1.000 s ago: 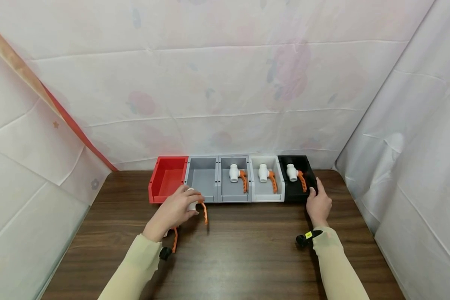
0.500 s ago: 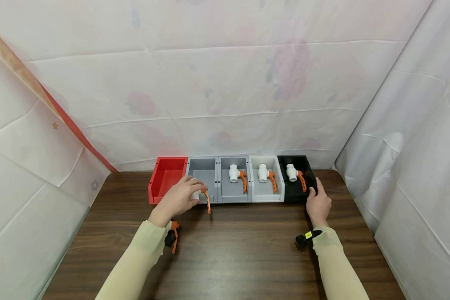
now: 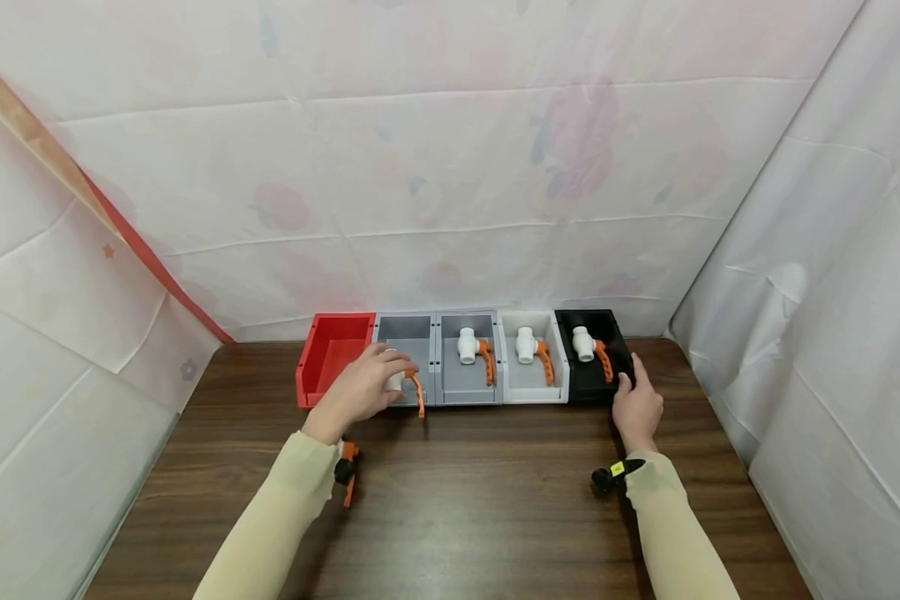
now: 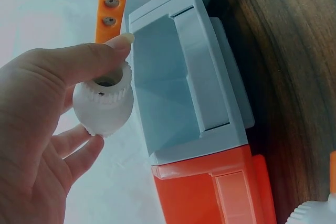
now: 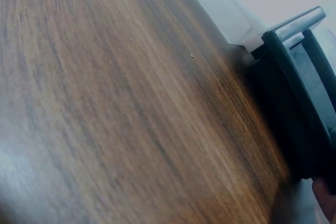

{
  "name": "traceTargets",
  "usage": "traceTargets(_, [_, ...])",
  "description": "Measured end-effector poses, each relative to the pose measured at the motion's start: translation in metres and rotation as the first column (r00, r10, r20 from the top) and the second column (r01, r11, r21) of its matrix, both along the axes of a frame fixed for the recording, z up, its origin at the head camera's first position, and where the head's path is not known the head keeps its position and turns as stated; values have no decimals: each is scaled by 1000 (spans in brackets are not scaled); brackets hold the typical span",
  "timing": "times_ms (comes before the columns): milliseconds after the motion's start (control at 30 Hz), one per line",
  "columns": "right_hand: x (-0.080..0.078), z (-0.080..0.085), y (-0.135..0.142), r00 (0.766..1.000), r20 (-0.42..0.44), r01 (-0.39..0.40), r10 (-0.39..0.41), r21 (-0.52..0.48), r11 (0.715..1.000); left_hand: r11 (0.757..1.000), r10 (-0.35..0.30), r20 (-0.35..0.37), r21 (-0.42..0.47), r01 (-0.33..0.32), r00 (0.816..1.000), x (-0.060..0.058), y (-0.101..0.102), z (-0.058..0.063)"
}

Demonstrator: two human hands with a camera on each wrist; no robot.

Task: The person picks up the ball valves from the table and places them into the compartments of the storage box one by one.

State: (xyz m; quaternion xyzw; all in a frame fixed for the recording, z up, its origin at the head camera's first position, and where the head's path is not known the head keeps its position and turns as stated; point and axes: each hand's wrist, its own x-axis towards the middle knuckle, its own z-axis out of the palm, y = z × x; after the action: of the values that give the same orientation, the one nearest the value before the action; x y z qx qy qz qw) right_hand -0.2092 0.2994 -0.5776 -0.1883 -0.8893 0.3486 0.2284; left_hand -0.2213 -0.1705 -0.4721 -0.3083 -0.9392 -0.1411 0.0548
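Observation:
My left hand (image 3: 362, 385) pinches a white plastic ball valve (image 4: 105, 106) with an orange lever handle (image 4: 111, 9). It holds the valve over the front part of the left grey bin (image 3: 407, 332), the lever hanging toward the table. In the left wrist view the thumb lies across the valve and fingertips support its other side. My right hand (image 3: 637, 412) grips the front right corner of the black bin (image 3: 591, 392); in the right wrist view only a fingertip (image 5: 325, 199) shows beside that bin. Partly behind the left wrist camera, another valve (image 3: 351, 451) lies on the table.
A red bin (image 3: 337, 350) stands at the row's left end. The right grey bin (image 3: 467, 397), the white bin (image 3: 532, 396) and the black bin each contain one similar valve. The brown wooden table (image 3: 480, 500) meets white cloth walls behind and at both sides.
My left hand has carried the valve forward and slightly right, from in front of the bins to over the left grey bin's front. My right hand has stayed at the black bin.

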Motion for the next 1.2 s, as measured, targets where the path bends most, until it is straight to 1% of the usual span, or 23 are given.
traceTargets(267, [1, 1, 3, 999, 48, -18, 18, -3, 1000, 1000, 12, -5, 0, -12, 1000, -4, 1, 1])
traceTargets(500, [2, 3, 6, 995, 86, -42, 42, -2, 999, 1000, -12, -9, 14, 12, 1000, -6, 0, 1])
traceTargets(800, [3, 8, 7, 990, 119, -73, 74, -9, 997, 1000, -30, -31, 6, 30, 999, -18, 2, 6])
traceTargets(967, [0, 13, 10, 979, 171, -110, 111, -17, 994, 1000, -14, -16, 0, 14, 1000, -21, 4, 8])
traceTargets(1067, [-1, 17, 11, 970, 201, -133, 137, -33, 991, 1000, -4, -9, -3, 4, 1000, -26, 4, 9])
traceTargets(1200, [-1, 18, 11, 969, 201, -138, 142, -35, 990, 1000, 10, 8, -1, -10, 1000, -33, 5, 9])
